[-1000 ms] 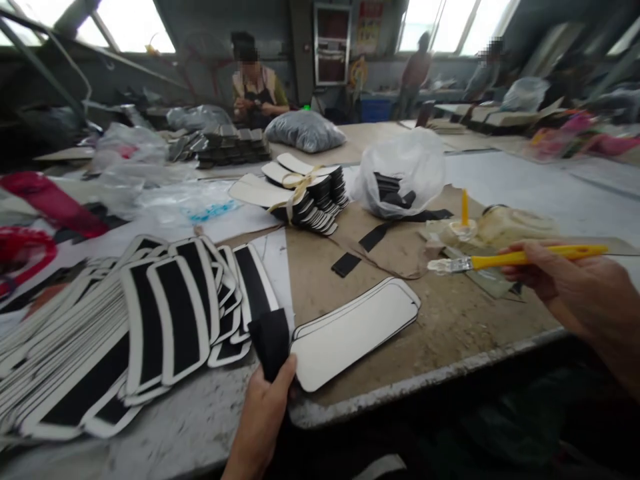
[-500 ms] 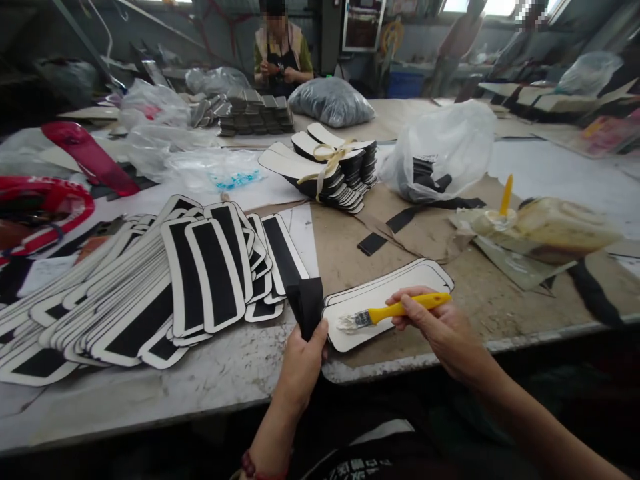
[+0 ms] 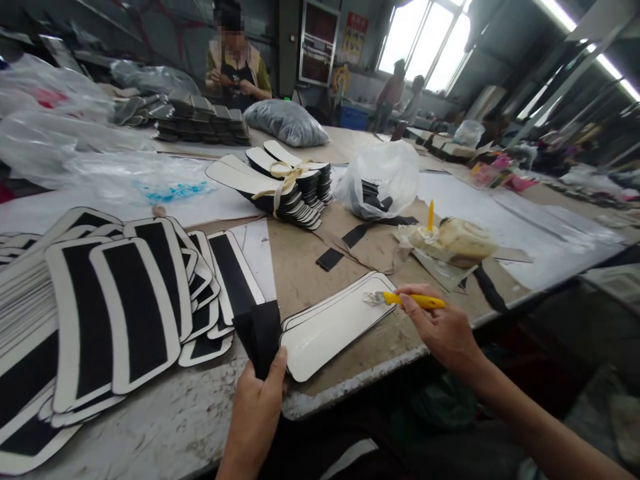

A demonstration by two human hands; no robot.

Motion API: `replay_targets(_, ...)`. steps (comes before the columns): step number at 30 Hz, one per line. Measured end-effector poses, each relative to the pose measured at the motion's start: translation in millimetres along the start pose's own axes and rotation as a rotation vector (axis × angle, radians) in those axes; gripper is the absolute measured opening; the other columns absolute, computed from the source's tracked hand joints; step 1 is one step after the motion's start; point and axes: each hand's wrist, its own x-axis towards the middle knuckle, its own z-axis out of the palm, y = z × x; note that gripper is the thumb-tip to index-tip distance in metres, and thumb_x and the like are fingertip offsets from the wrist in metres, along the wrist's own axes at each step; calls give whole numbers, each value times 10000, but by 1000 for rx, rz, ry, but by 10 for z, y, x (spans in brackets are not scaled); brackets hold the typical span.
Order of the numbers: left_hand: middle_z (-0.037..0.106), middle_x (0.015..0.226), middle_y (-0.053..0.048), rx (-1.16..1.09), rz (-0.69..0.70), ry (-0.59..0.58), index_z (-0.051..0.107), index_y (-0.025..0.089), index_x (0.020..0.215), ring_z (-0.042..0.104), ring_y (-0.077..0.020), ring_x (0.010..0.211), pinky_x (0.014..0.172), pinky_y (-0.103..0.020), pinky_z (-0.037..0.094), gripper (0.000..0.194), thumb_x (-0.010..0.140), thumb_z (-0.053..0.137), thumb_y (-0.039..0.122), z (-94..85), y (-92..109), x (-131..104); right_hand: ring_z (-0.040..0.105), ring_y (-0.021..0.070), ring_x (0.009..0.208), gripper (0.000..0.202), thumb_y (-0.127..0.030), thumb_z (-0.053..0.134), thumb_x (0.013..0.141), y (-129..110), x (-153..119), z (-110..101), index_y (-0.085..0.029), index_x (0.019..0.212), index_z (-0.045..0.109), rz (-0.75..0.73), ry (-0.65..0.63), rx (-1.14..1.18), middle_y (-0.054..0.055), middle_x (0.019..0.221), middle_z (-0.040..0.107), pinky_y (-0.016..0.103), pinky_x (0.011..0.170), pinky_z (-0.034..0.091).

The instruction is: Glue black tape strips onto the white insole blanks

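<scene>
Apparently coating: right hand (image 3: 443, 327) closed around a yellow-handled brush (image 3: 407, 301) at a long white round-cornered panel (image 3: 330, 330), left hand (image 3: 259, 393) gripping folded black fabric (image 3: 266, 333); next, even strokes seem needed.

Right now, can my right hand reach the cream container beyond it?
Probably yes: the cream container sits just beyond your right hand, with nothing tall between, though that hand holds the yellow brush.

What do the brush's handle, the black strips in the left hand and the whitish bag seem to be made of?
Brush's handle: probably plastic, smooth and evenly yellow; painted wood remains possible.
Black strips, in the left hand: likely matt fabric, since they fold over and reflect little light.
Whitish bag: thin plastic film, slightly shiny, as it is wrinkled and translucent.
</scene>
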Motion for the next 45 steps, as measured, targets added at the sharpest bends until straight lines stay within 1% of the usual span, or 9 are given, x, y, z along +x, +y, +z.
replay_targets(7, 492, 446, 27, 4, 4, 27, 513, 198, 611, 441, -167, 472, 507, -293, 330, 395, 688, 583, 579, 17, 17, -23, 626, 204, 929, 150, -218, 516, 863, 13, 37, -102, -192, 985, 598, -295, 62, -108, 81, 964, 657, 353, 846, 512)
replay_targets(11, 502, 447, 18, 0, 2, 18, 496, 202, 576, 450, -168, 468, 511, -295, 336, 414, 687, 579, 593, 26, -8, -30, 609, 214, 971, 224, -142, 521, 851, -55, -106, -43, -186, 1061, 584, -447, -16, -185, 92, 989, 655, 385, 886, 497)
replay_targets(14, 509, 451, 12, 1, 5, 14, 498, 201, 572, 458, -172, 470, 515, -299, 342, 425, 693, 570, 602, 28, -35, -28, 616, 200, 959, 259, -102, 523, 838, -199, -279, 42, -185, 1077, 583, -471, -97, -110, 82, 972, 662, 344, 868, 512)
replay_targets(16, 508, 457, 13, -13, 5, 10, 495, 201, 577, 460, -170, 476, 515, -297, 346, 427, 702, 562, 604, 30, -57, -24, 627, 182, 933, 243, -103, 525, 837, -339, -370, 85, -190, 1054, 591, -412, -113, 25, 68, 948, 666, 299, 844, 522)
replay_targets(20, 492, 473, 27, -76, 15, -16, 492, 197, 616, 449, -150, 479, 504, -277, 344, 403, 729, 560, 577, 39, -80, -36, 651, 161, 841, 149, -171, 528, 855, -627, -428, 159, -206, 960, 627, -159, -103, 306, 52, 918, 661, 242, 741, 548)
replay_targets(25, 480, 482, 36, -146, 9, -36, 497, 191, 671, 435, -127, 472, 479, -252, 327, 356, 763, 553, 530, 53, -89, -56, 653, 134, 647, 162, -294, 524, 871, -758, -403, 340, -192, 914, 642, 137, -235, 537, 52, 886, 660, 224, 602, 557)
replay_targets(30, 477, 485, 39, -178, 6, -35, 486, 196, 677, 434, -122, 474, 481, -244, 340, 355, 767, 546, 534, 55, -143, -30, 657, 152, 693, 194, -331, 523, 866, -579, -397, 366, -187, 906, 645, 142, -225, 403, 58, 901, 658, 240, 625, 552)
replay_targets(37, 487, 468, 28, -116, -11, 6, 505, 192, 631, 441, -141, 472, 503, -271, 341, 393, 717, 583, 567, 51, -125, -33, 639, 188, 904, 143, -257, 528, 860, -170, -254, 114, -194, 947, 622, -168, 9, 25, 55, 927, 672, 312, 846, 516)
replay_targets(45, 518, 474, 8, -61, -82, 14, 502, 197, 591, 472, -178, 489, 535, -305, 353, 430, 695, 579, 608, 59, -119, -24, 619, 213, 974, 252, -135, 532, 840, 104, -114, -74, -203, 1079, 574, -443, 60, -163, 84, 997, 662, 390, 888, 506)
